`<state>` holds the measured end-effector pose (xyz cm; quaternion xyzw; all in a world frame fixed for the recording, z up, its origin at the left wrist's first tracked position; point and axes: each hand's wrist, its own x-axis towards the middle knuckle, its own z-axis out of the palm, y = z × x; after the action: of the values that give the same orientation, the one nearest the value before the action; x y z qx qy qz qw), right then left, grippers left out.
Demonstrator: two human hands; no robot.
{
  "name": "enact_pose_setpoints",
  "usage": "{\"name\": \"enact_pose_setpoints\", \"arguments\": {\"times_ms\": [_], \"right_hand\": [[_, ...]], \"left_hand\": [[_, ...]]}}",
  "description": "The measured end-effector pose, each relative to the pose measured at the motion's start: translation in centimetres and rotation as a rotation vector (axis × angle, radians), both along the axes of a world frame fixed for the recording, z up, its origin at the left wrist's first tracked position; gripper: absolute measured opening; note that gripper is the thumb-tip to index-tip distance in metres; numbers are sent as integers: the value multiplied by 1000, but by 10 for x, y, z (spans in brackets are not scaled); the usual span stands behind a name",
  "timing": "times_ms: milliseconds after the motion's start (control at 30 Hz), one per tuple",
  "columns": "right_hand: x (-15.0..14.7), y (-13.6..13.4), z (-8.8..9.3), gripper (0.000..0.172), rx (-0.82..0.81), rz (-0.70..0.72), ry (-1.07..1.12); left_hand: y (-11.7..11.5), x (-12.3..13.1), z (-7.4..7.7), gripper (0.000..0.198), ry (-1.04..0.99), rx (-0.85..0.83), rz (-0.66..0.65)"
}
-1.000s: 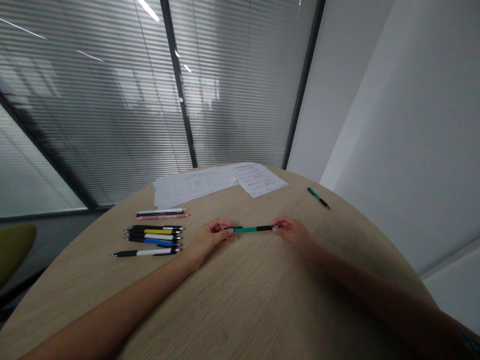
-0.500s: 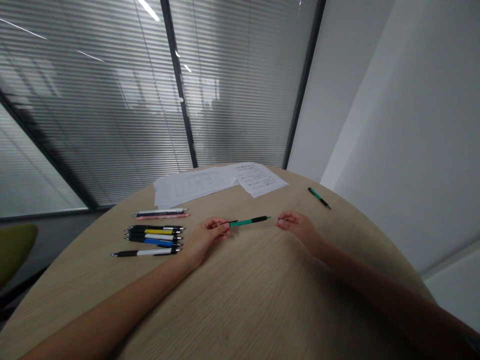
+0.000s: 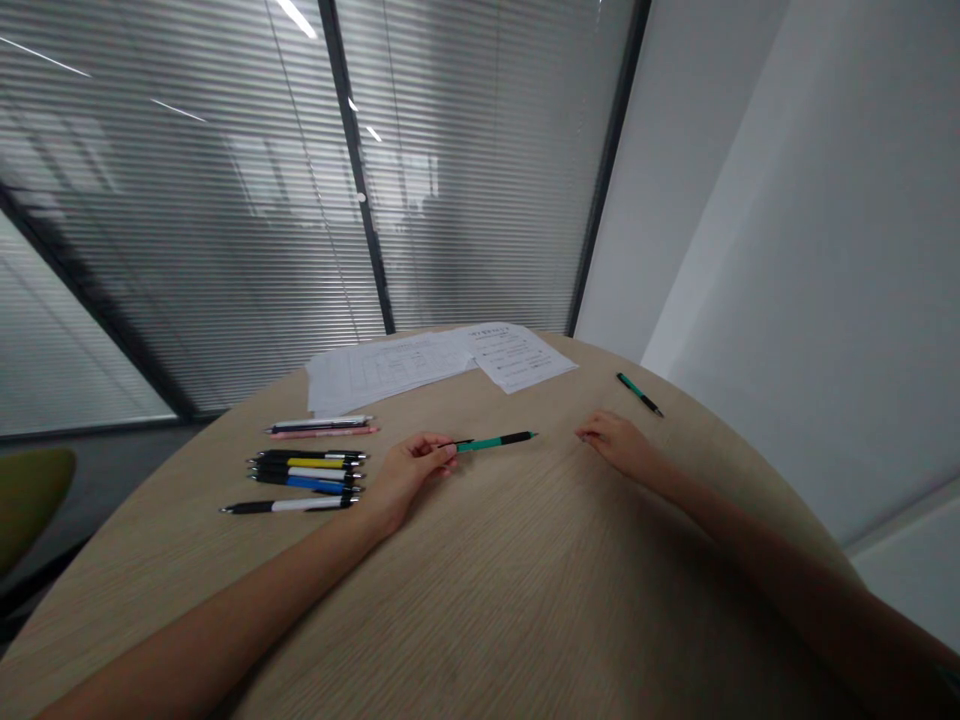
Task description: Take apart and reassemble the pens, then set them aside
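Note:
My left hand (image 3: 411, 472) pinches the rear end of a green pen (image 3: 491, 442) with a black grip, its tip pointing right over the table. To the right of that tip, apart from it, my right hand (image 3: 616, 440) is closed with its fingertips together. A tiny greyish spot shows at those fingertips, too small to name. A second green pen (image 3: 639, 394) lies on the table beyond my right hand.
Left of my left hand lie a white and black pen (image 3: 300, 505), a blue pen (image 3: 311, 483), a yellow and black pen (image 3: 315, 463) and a pink pen (image 3: 322, 432). Printed papers (image 3: 390, 370) rest at the far side of the round wooden table (image 3: 480, 600).
My right hand has moved to the right, away from the tip of the held pen, and its fingers are more curled. My left hand and the pen have stayed nearly still.

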<state>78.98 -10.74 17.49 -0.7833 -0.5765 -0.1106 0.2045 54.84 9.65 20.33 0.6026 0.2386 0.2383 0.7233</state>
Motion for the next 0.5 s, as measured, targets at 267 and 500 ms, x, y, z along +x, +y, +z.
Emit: {"name": "enact_pose_setpoints", "arguments": {"times_ms": [267,500], "right_hand": [[0,0,-2,22,-18,35,-64],[-44,1,20,23,133,115,-115]], "left_hand": [[-2,-1,2,21,43,51,-14],[-5,-1,1,27,40,104,-70]]}}
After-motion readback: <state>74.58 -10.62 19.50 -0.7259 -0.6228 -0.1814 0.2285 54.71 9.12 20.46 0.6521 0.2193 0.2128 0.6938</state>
